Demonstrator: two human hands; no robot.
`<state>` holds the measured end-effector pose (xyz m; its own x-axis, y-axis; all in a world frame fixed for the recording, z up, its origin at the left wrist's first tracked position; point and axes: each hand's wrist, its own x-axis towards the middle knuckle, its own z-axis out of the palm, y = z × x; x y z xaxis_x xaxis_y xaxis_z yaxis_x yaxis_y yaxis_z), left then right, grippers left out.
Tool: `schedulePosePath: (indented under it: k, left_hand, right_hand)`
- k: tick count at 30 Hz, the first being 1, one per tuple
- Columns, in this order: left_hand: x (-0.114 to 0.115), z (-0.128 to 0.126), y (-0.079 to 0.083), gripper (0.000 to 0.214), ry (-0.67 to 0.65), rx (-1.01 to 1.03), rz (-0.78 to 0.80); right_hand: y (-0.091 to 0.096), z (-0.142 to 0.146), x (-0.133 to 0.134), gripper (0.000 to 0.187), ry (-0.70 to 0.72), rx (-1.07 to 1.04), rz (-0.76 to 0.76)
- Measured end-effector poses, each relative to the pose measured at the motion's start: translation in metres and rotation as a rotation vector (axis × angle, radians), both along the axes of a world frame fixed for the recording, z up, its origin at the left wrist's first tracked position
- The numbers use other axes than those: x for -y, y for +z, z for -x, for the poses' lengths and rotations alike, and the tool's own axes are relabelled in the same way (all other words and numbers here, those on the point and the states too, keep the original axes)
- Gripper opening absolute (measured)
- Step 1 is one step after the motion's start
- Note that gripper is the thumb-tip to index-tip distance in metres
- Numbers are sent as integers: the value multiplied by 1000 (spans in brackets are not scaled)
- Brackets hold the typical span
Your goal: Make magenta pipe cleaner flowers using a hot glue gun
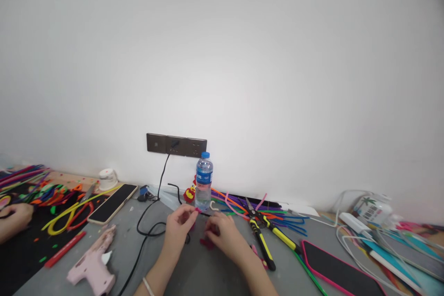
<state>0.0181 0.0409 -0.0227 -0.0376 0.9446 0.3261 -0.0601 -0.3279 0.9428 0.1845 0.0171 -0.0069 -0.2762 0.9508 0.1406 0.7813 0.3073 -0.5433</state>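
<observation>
My left hand point(179, 227) is closed in a pinch, with a bit of a magenta fuzzy pipe cleaner point(198, 210) showing at its fingertips. Close beside it, my right hand point(224, 233) has its fingers curled together. A short dark strand point(206, 214) runs between the two hands, seemingly with its right end at the right fingers. Below the right fingers shows a dark magenta fuzzy piece point(207, 243); whether it is gripped is unclear. Just beyond the hands stands a water bottle point(204, 182) with a blue cap.
Pliers point(265, 236) with yellow-black handles lie right, by coloured pipe cleaners point(239, 206) and a pink-edged phone point(338, 268). At left are a pink glue gun point(93, 268), a black cable point(141, 236), another phone point(114, 203) and red scissors point(83, 215). Another person's hand point(17, 219) is far left.
</observation>
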Motion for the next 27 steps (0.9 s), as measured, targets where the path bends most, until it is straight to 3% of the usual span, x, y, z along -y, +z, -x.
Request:
schedulePosePath:
  k: [4, 9, 13, 21, 24, 27]
  left_hand:
    - [0, 0, 2, 18, 5, 13, 20]
    - [0, -1, 3, 20, 7, 13, 17]
    - [0, -1, 1, 21, 11, 14, 10]
    - [2, -1, 3, 22, -15, -3, 4]
    - [2, -1, 3, 22, -25, -18, 2]
    - [1, -1, 2, 23, -42, -36, 0]
  right_hand:
    - [0, 6, 2, 1, 50, 23, 16]
    - [5, -7, 1, 11, 5, -10, 11]
    - [8, -18, 3, 6, 39, -26, 71]
    - [12, -10, 11, 12, 43, 71, 111]
    - [10, -17, 9, 13, 7, -2, 93]
    - [11, -24, 5, 10, -47, -202, 101]
